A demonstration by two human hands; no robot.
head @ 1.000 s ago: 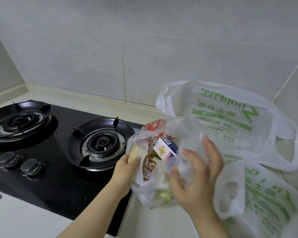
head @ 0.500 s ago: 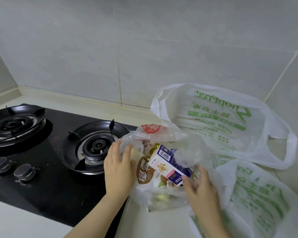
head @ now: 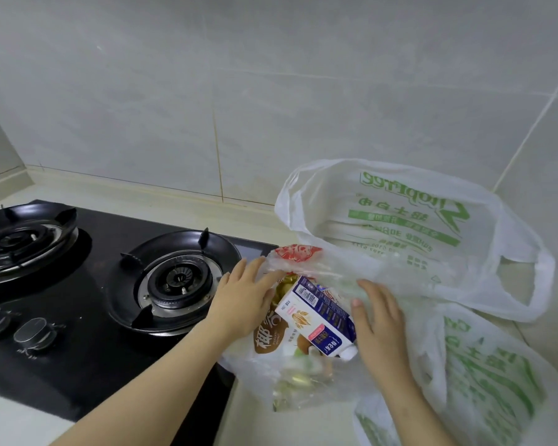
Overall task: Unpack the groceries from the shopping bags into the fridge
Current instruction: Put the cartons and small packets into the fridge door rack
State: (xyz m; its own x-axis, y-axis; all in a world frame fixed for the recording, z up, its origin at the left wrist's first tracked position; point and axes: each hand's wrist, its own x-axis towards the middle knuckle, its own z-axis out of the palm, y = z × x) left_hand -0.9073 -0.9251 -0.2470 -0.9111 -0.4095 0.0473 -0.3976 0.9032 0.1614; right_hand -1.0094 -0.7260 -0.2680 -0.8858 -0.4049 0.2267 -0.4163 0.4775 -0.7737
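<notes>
Pale grey wall tiles (head: 271, 91) back a cream countertop (head: 161, 194); kitchen corner, seen from above.

Far left: black glass hob (head: 87, 349) set into the counter. Left burner (head: 20, 239) partly cut by the frame edge. Two round knobs (head: 34, 331) sit along the hob's front. Right burner (head: 179, 278) sits near the hob's right edge, with black pan supports around it.

Left hand (head: 242, 294): forearm comes in from the bottom left across the hob's corner. Fingers straight and together, laid flat on the left side of a clear plastic bag (head: 303, 381). Nothing pinched or curled round; an open, pressing hand.

Clear bag rests on the counter just right of the hob, its left side overlapping the hob's corner. Groceries are inside it. A white-and-blue carton (head: 316, 317) lies tilted on top, with a barcode at its upper end and an oat-ear print on its white face. A brown-labelled pack (head: 268, 336) sits under and to the left of the carton. Greenish items lower down are too blurred by the film to name. Red print (head: 298, 252) shows at the bag's upper end.

Right hand (head: 377, 320): fingers extended and slightly spread, resting on the film just right of the carton. It grips nothing.

Right side: a white shopping bag (head: 416, 226) with green print stands open against the wall. A second green-printed bag (head: 484, 375) lies crumpled nearer the camera.
</notes>
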